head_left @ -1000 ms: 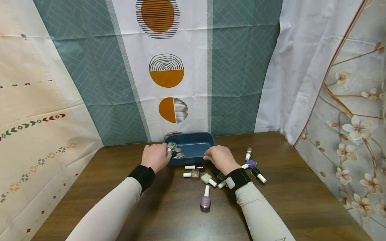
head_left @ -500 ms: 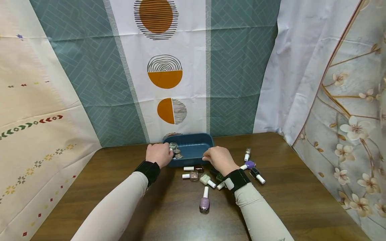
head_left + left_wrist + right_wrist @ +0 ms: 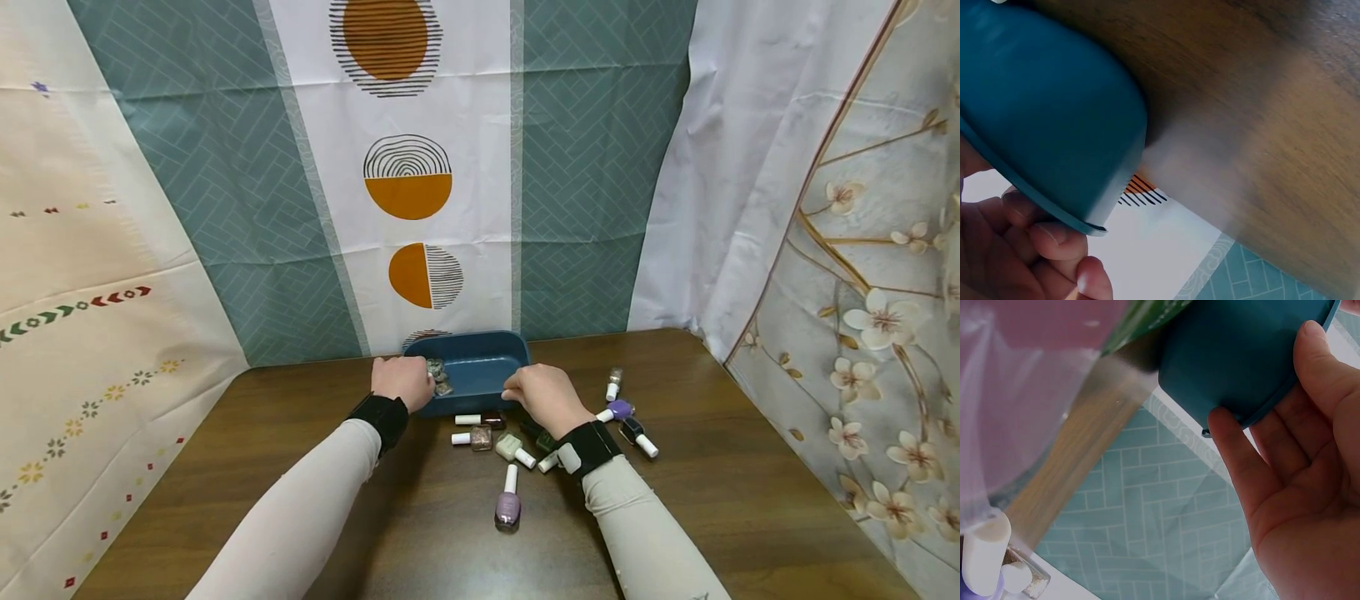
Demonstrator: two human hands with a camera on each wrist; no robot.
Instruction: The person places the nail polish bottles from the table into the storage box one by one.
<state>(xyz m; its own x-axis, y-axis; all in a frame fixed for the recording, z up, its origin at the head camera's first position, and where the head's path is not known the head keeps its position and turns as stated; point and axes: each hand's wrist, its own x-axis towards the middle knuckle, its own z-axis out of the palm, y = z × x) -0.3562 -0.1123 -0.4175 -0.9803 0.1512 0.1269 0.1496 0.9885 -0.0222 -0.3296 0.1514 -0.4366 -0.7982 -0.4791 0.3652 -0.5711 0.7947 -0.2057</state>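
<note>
And there it was, the blue tray (image 3: 483, 377) at the table (image 3: 285, 417)'s back, small bottles (image 3: 440, 382) at its left end: left hand (image 3: 403, 382) curled at the left rim, right hand (image 3: 551, 397) gripping the right, a lilac bottle (image 3: 507, 507) nearest the person.

The left hand (image 3: 403, 382) has moved rightward and slightly forward, so it now covers more of the left end of the blue bin (image 3: 480, 375), and its black wristband (image 3: 381, 421) and pale sleeve (image 3: 318, 500) have swung inward with it. Inside that end, the glittery bottle (image 3: 435, 367) that showed high beside the fingers a second ago now sits lower, close to the other bottles there, and less of it is visible.
</note>
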